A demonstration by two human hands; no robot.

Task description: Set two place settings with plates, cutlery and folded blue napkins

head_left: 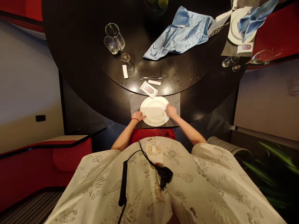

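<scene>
The stiff, slick, breakable white china plate (155, 124) lies on a grey placemat (136, 104) at twelve o'clock on the worktop (187, 74), best held by its rim, the open left grip (139, 116) resting at eight o'clock, the open right grip (171, 111) at three.

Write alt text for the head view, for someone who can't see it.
The left hand and right hand touch a white plate on a grey placemat at a dark round table. Wine glasses and a light-blue napkin lie beyond.
</scene>
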